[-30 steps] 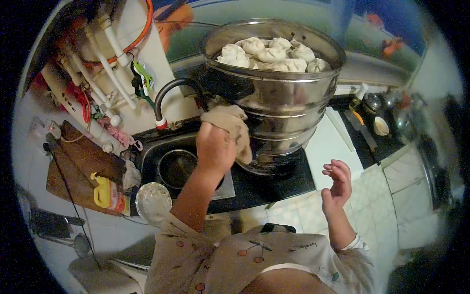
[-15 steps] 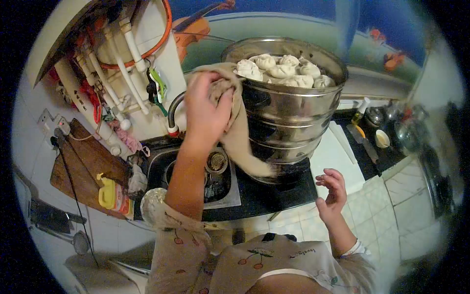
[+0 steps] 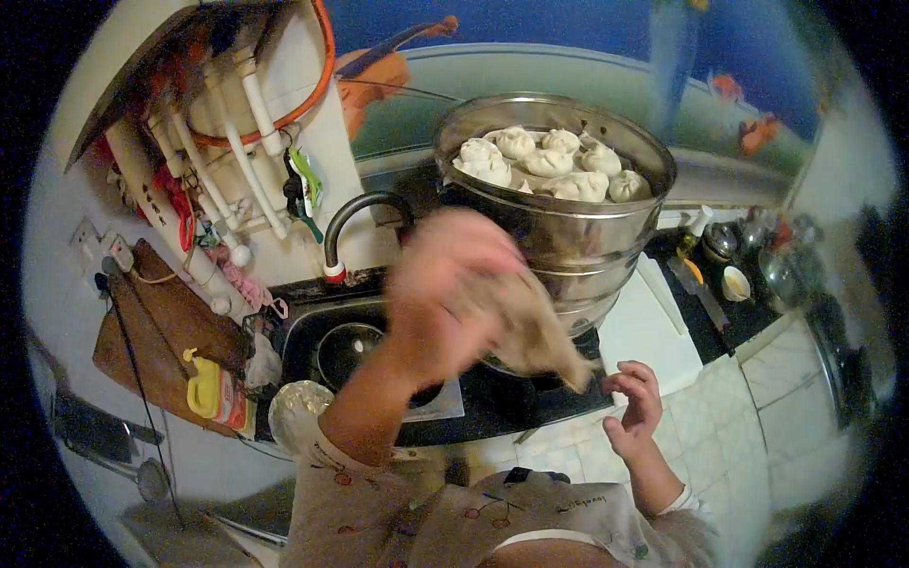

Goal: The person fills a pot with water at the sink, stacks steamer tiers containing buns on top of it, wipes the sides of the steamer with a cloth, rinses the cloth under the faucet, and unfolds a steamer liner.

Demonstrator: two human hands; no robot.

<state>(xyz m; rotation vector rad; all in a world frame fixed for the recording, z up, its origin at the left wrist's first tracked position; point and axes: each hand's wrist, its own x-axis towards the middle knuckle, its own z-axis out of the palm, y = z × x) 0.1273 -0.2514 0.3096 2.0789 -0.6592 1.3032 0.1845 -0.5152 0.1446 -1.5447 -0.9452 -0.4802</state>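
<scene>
My left hand point(image 3: 450, 293), smeared by motion, grips a beige cloth point(image 3: 530, 327) in front of the steamer. The cloth's loose end hangs down toward the right. Behind it stands a tall stacked metal steamer point(image 3: 606, 227), its top uncovered. Several white pleated buns point(image 3: 554, 161) sit in the top tier. My right hand point(image 3: 636, 407) is held in the air over the counter's front edge, fingers apart and slightly curled, with nothing in it. It is near the cloth's hanging end but apart from it.
On the left is a black sink point(image 3: 298, 327) with a curved faucet point(image 3: 331, 232). A yellow bottle point(image 3: 205, 383) and a brown board point(image 3: 142, 327) stand farther left. Right of the steamer lie a white board point(image 3: 653, 331), a knife point(image 3: 710, 303) and a small white bowl point(image 3: 736, 283).
My left hand has moved down and to the right with the cloth, away from the steamer's rim. My right hand stays nearly in place. The view has shifted slightly.
</scene>
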